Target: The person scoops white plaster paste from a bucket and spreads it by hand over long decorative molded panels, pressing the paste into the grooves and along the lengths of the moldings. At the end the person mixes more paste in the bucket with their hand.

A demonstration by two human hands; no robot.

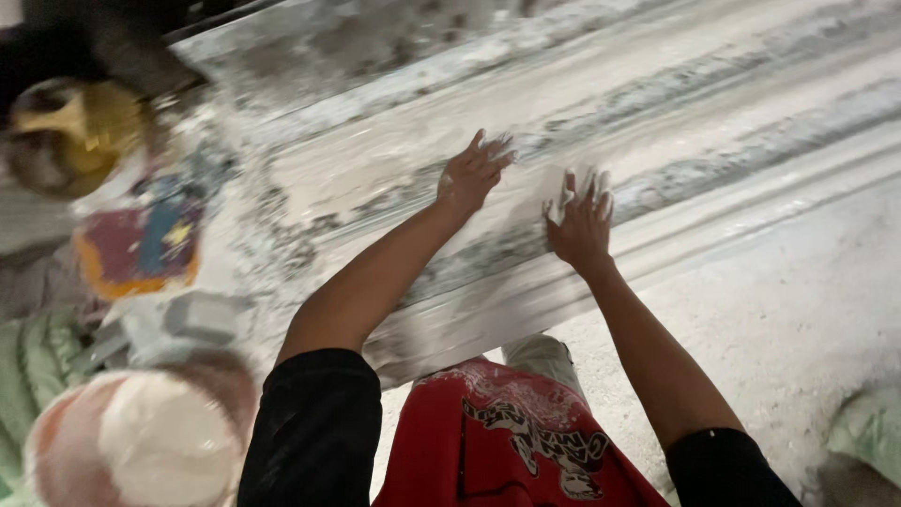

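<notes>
The left hand (472,176) lies flat on a long white plaster moulding (394,178), fingers spread wide and holding nothing. The right hand (582,223) presses on the same moulding just beside it, fingers spread and coated in white paste; whether a small pad lies under them cannot be told. The moulding runs diagonally across the floor (788,300), in front of the person's knees. A bowl of white paste (141,437) stands near the left elbow. Risk: uneven pressure on wet plaster may dent the profile. Risk: the left elbow may strike the bowl.
</notes>
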